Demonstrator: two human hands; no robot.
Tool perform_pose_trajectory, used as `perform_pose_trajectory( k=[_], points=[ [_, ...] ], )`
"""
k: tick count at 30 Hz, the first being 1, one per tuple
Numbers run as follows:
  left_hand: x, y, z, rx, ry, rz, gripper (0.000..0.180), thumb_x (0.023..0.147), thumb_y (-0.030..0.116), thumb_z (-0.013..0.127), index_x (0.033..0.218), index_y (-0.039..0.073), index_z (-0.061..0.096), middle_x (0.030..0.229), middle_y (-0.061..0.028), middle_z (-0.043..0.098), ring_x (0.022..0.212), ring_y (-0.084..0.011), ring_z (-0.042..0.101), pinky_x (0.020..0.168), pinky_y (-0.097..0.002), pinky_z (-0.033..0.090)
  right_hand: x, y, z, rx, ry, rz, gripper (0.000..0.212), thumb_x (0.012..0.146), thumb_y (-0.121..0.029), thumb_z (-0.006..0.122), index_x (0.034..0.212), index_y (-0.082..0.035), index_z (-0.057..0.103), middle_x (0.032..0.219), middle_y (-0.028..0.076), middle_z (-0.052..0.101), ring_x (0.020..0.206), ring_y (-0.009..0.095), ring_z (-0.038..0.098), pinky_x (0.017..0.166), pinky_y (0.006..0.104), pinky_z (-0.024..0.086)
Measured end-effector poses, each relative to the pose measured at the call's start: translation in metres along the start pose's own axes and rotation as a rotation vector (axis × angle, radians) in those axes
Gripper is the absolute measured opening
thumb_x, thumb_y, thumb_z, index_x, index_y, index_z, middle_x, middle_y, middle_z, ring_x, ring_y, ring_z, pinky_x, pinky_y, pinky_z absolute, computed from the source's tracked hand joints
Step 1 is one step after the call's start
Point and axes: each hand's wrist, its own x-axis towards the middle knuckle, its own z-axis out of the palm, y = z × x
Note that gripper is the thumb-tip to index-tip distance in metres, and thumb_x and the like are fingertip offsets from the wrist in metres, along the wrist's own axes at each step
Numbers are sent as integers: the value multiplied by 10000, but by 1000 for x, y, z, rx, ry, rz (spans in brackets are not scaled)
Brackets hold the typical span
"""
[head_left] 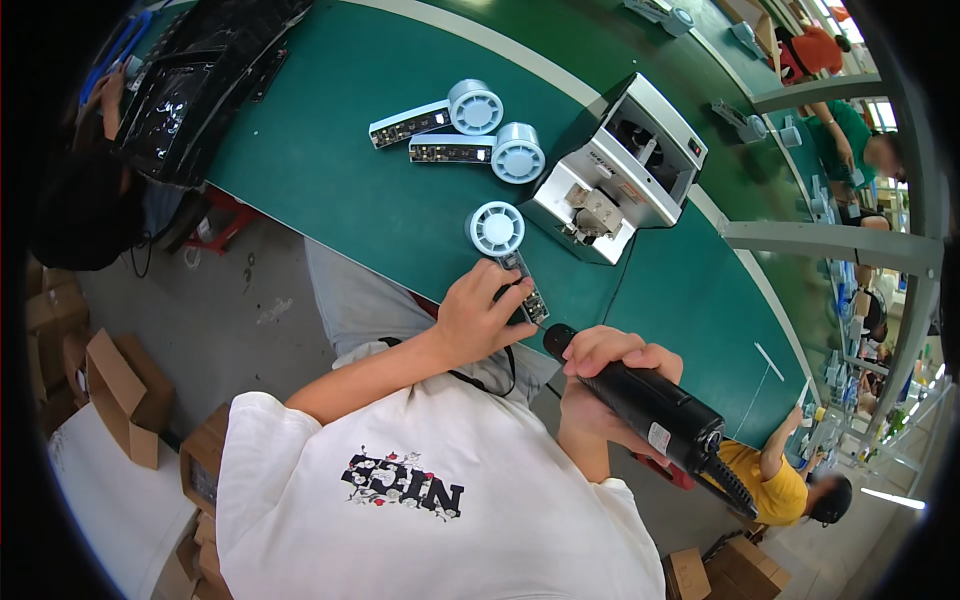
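My left hand [485, 310] is closed on a light-blue handheld fan [497, 229] at the table's near edge. Its round slotted head points away from me, and the handle lies open with a circuit board showing. My right hand [612, 385] is wrapped round a black electric screwdriver [655, 412] with a coiled cord at its rear. The screwdriver's tip end points at the lower end of the fan's handle; whether the bit touches it I cannot tell. Farther back lie two more light-blue fans [474, 108] [517, 153], their boards exposed too.
A silver-and-black screw feeder [620, 170] stands on the green table [330, 170], right of the fans. A black plastic-lined tray [190, 90] sits at the far left by another person. A person in yellow [765, 480] works at the right. Cardboard boxes [125, 385] stand lower left.
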Motion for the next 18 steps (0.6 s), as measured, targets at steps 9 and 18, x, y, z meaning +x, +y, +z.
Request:
perform_pose_trajectory(
  k=[9,18],
  points=[
    [3,1,-1,14,26,6,599,570,230,863,1092,53,629,1010,-114,545,861,-287,582,663,-364,514,28,-21,-1,114,-114,193,571,897,-482,687,1119,6,491,730,149,623,601,279,626,602,409,540],
    [4,5,-2,27,54,13,524,632,223,856,1086,54,655,1019,-105,583,859,-269,598,669,-348,524,133,20,4,-38,247,144,1031,768,-967,227,1041,-25,546,588,105,533,459,216,499,444,338,448]
  ],
)
